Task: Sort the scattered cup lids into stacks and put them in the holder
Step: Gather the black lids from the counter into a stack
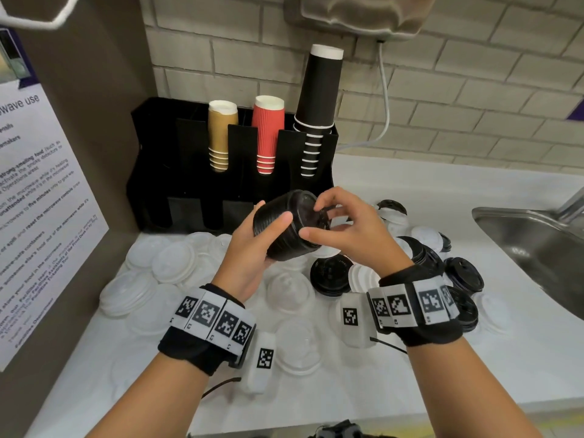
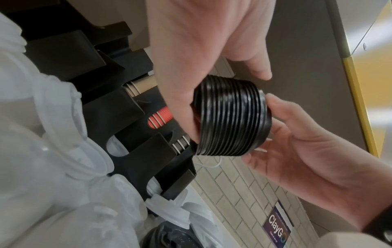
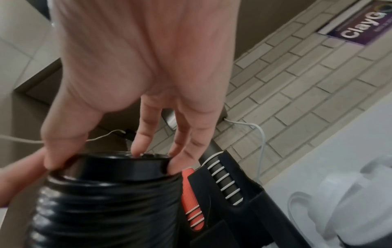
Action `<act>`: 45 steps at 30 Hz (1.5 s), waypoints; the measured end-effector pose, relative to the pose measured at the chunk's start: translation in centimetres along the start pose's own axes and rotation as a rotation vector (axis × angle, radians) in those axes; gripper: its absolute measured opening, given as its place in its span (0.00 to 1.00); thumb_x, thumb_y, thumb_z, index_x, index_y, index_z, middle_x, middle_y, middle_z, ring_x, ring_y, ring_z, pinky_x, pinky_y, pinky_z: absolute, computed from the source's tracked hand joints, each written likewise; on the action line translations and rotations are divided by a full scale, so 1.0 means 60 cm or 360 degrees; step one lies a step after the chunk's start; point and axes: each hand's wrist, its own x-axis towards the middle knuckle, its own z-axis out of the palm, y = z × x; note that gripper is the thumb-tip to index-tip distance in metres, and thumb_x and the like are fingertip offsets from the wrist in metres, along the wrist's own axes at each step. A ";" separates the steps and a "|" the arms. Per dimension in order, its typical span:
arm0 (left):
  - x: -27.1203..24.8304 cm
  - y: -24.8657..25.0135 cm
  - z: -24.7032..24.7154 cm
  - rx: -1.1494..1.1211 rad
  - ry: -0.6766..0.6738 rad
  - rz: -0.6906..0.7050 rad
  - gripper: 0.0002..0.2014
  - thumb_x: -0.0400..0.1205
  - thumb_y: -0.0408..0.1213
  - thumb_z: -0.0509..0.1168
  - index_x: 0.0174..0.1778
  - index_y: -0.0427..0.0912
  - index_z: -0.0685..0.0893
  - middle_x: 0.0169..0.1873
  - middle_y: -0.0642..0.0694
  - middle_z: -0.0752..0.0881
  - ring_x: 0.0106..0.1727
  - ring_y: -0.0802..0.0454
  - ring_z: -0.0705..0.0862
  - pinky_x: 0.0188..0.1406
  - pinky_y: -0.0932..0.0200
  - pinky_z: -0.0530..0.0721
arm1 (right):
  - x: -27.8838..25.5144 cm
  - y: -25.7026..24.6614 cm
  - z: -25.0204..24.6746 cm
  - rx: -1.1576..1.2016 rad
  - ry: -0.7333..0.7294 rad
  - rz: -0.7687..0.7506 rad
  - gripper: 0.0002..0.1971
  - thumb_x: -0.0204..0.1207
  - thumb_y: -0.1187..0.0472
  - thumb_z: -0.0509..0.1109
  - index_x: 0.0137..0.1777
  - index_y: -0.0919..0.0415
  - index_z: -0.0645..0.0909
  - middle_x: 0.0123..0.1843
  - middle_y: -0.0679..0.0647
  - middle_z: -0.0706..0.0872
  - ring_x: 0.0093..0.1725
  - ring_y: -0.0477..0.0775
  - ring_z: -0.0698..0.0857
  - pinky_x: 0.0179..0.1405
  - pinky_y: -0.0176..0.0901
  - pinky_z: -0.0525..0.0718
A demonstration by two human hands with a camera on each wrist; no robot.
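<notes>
A stack of black cup lids lies tilted in the air in front of the black holder. My left hand grips the stack from the left, thumb across its ribbed side. My right hand pinches the topmost lid at the stack's right end, thumb on one side of the raised rim and fingers on the other. Loose black lids lie on the white counter under my right wrist. Clear lids are scattered at the left, and white lids are mixed in.
The holder's upper slots hold tan cups, red cups and black cups. A steel sink sits at the right. At the left stands a brown panel with a notice. A brick wall and a white cable run behind.
</notes>
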 end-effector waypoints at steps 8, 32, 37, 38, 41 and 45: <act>0.002 -0.006 -0.010 -0.0141 0.0161 -0.0022 0.34 0.63 0.45 0.76 0.68 0.49 0.78 0.63 0.43 0.85 0.58 0.48 0.89 0.42 0.53 0.88 | 0.012 0.006 -0.010 -0.0311 -0.0300 -0.0084 0.10 0.81 0.55 0.67 0.61 0.48 0.81 0.58 0.46 0.81 0.61 0.45 0.76 0.59 0.35 0.75; 0.002 0.027 -0.038 -0.0186 0.0155 0.0098 0.31 0.68 0.46 0.72 0.69 0.44 0.79 0.61 0.44 0.87 0.60 0.48 0.87 0.42 0.56 0.88 | 0.005 0.093 0.052 -0.1940 -0.1214 0.0612 0.37 0.75 0.45 0.69 0.79 0.45 0.54 0.73 0.63 0.68 0.72 0.68 0.68 0.70 0.59 0.70; 0.002 0.032 -0.045 -0.0244 0.0114 0.0101 0.22 0.75 0.45 0.72 0.65 0.46 0.82 0.59 0.47 0.88 0.60 0.50 0.87 0.44 0.56 0.88 | 0.022 0.082 0.037 -0.1729 -0.1251 0.0587 0.34 0.76 0.47 0.68 0.79 0.43 0.55 0.70 0.61 0.70 0.70 0.67 0.71 0.68 0.57 0.70; 0.002 0.034 -0.046 -0.0250 0.0105 0.0104 0.22 0.75 0.45 0.70 0.65 0.47 0.81 0.60 0.47 0.88 0.61 0.50 0.87 0.45 0.56 0.88 | 0.026 0.080 0.033 -0.1707 -0.1252 0.0568 0.36 0.75 0.46 0.69 0.79 0.42 0.55 0.70 0.60 0.70 0.69 0.65 0.71 0.68 0.56 0.70; 0.000 0.039 -0.048 -0.0326 0.0085 0.0110 0.22 0.77 0.46 0.67 0.67 0.46 0.80 0.62 0.46 0.87 0.63 0.49 0.86 0.47 0.55 0.88 | 0.029 0.071 0.029 -0.1760 -0.1392 0.0554 0.47 0.64 0.40 0.79 0.79 0.40 0.55 0.73 0.57 0.67 0.73 0.63 0.68 0.72 0.58 0.68; -0.004 0.046 -0.046 -0.0439 0.0035 0.0090 0.30 0.77 0.50 0.67 0.74 0.42 0.76 0.67 0.42 0.84 0.67 0.46 0.84 0.53 0.51 0.87 | 0.019 0.074 0.042 -0.2055 -0.1531 0.0339 0.50 0.63 0.45 0.82 0.81 0.45 0.56 0.75 0.59 0.65 0.75 0.62 0.67 0.72 0.59 0.71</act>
